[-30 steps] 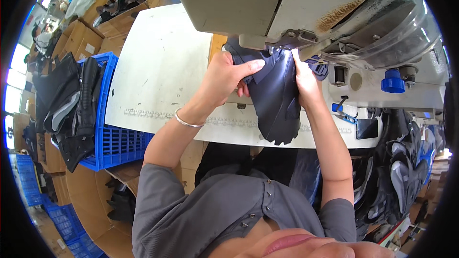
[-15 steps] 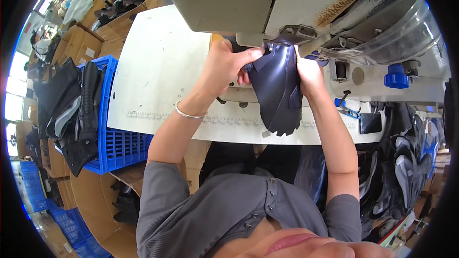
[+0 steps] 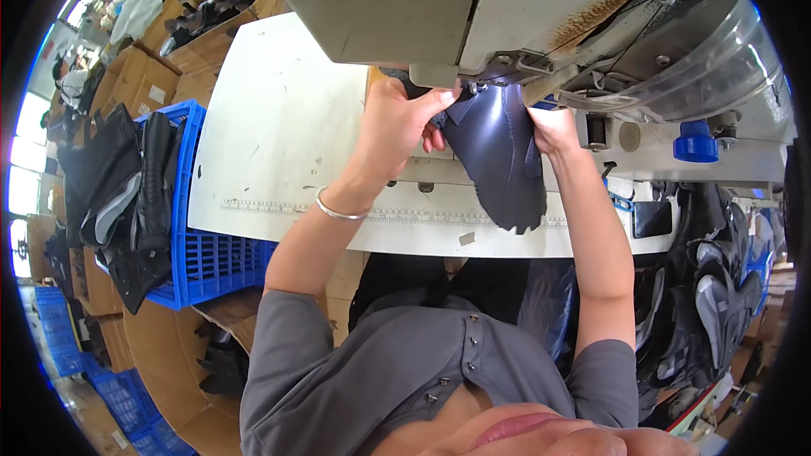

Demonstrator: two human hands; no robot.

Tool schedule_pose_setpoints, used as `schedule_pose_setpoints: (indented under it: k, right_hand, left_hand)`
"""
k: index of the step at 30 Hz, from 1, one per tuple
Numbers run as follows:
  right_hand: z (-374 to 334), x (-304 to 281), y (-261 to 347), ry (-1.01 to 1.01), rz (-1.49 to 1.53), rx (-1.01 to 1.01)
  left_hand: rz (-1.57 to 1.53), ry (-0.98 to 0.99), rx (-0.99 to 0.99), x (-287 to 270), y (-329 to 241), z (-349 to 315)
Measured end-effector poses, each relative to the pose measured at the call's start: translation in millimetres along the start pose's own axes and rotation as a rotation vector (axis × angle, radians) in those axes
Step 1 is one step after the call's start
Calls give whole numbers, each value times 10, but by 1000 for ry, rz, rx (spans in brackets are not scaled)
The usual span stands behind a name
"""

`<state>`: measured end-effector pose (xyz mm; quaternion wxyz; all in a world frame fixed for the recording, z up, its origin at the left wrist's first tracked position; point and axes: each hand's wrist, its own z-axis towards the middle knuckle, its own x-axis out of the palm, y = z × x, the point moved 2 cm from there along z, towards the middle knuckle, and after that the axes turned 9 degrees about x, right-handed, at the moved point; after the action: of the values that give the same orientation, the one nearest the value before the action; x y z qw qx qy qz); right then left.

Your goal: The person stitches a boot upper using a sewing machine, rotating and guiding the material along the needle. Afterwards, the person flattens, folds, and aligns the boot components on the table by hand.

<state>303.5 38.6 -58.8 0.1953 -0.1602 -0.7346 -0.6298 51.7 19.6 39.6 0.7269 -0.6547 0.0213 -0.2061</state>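
Observation:
A black leather-like shoe upper piece (image 3: 498,160), notched along its near end, hangs down from under the head of the sewing machine (image 3: 498,0). On its left edge my left hand (image 3: 399,122) is closed, thumb on top, beside a strip of dark fuzzy lining (image 3: 435,114). My right hand (image 3: 555,128) grips the right edge, its fingertips partly hidden by the piece and the machine. The machine head hides the far end of the piece and most of the stitching spot. A silver bangle circles my left wrist.
The white table (image 3: 262,118) bears a printed ruler strip and a small pale scrap (image 3: 466,239). A blue crate (image 3: 190,203) of black pieces stands left, above a cardboard box (image 3: 160,346). Right lie blue-handled snips (image 3: 621,203), a phone-like dark slab (image 3: 652,219) and hanging black pieces (image 3: 710,287).
The near end of the piece has swung to the right and slightly away. My right hand has shifted right; my left hand has barely moved and keeps its grip.

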Motion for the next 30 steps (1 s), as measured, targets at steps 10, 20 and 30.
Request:
schedule_pose_setpoints:
  k: [10,20,30]
  right_hand:
    - [-1397,1368,424,-435,-1523,-497]
    - [-1212,1109,316,-306,-1722,-984]
    - [-1144,1071,450,-221,-1708,-1081]
  left_hand:
    - [-197,-35,-47,51,203,-168]
    - [-319,-25,-27,13,230,-171]
    - [-428,25,-155,-38,283,-103]
